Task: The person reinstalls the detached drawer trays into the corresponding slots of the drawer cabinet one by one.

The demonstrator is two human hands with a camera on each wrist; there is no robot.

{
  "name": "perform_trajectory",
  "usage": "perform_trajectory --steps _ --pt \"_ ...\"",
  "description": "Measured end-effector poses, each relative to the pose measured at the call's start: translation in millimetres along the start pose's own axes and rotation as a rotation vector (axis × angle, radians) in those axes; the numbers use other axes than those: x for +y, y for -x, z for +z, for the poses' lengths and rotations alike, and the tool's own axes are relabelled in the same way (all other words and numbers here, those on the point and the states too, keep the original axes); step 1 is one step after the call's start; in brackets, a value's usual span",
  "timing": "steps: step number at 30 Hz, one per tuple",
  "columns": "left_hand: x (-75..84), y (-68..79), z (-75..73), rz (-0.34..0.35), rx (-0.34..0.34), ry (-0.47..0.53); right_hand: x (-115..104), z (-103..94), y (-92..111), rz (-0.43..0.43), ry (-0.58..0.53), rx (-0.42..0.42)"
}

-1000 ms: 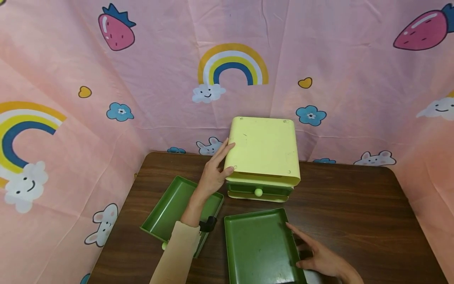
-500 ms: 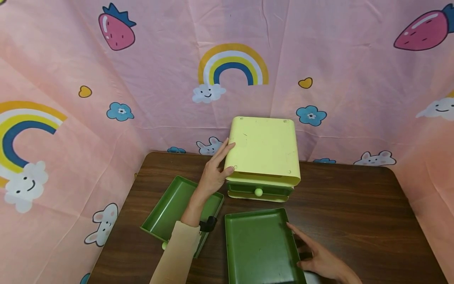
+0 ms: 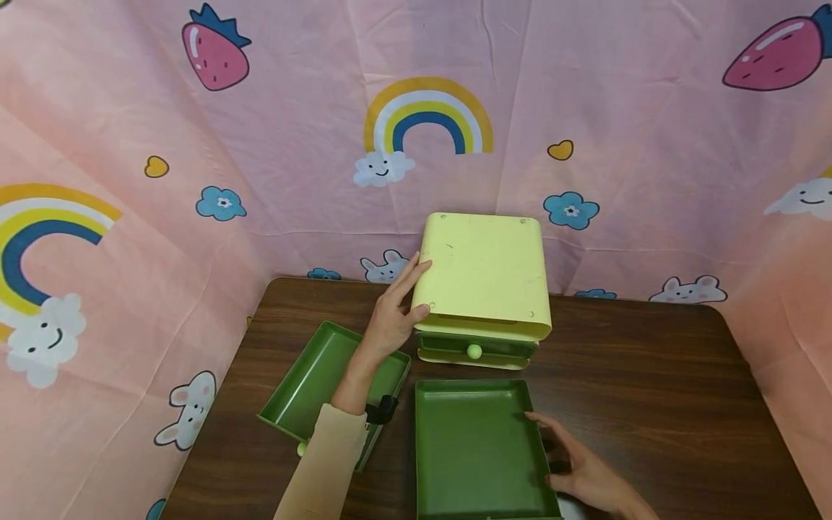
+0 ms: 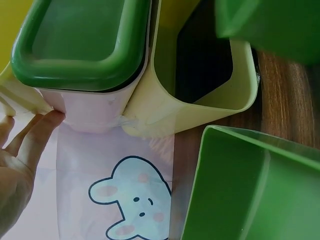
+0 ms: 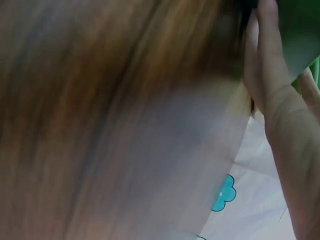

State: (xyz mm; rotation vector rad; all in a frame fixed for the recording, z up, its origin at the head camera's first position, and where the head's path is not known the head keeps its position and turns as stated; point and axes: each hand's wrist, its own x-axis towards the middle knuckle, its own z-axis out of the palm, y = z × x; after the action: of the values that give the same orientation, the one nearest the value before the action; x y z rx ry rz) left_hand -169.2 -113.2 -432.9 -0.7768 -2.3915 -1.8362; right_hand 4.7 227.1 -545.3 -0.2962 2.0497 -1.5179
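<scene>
Drawer [image 3: 479,448] in front, right edge gripped by right hand [image 3: 581,464], gap to cabinet [image 3: 482,267], left hand [image 3: 392,315] spread against its left edge.

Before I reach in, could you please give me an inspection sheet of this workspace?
Surface: dark wood-grain table, rounded far corners.
Job's things: pale yellow drawer cabinet with one green drawer fitted; its round knob faces front. Two green drawers are out: the left drawer lies askew under the left forearm, the front drawer is before the cabinet.
Clutter: a pale object by the right wrist, too cut off to name.
Hands: left hand touches the cabinet's left side; right hand is at the front drawer's right wall, grip partly hidden.
Cables: nothing seen.
Surroundings: pink fabric backdrop printed with rainbows, strawberries and rabbits.
</scene>
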Motion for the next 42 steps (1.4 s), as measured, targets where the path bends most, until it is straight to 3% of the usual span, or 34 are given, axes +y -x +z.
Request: perform_trajectory --steps 4,11,23,42 --pt "-0.9 0.1 -0.4 -0.001 0.000 0.002 -1 3.5 -2 0.035 -0.023 0.044" --pt "2.2 0.8 -1.4 -0.002 -0.006 0.003 0 5.6 -5 0.034 -0.081 0.050" --pt "2.7 -2.6 1.8 -0.002 -0.016 -0.005 0 5.4 -10 0.008 -0.008 0.160" --pt "3.3 0.2 0.3 -0.007 -0.002 -0.007 -4 7.7 -20 -0.071 -0.077 0.150"
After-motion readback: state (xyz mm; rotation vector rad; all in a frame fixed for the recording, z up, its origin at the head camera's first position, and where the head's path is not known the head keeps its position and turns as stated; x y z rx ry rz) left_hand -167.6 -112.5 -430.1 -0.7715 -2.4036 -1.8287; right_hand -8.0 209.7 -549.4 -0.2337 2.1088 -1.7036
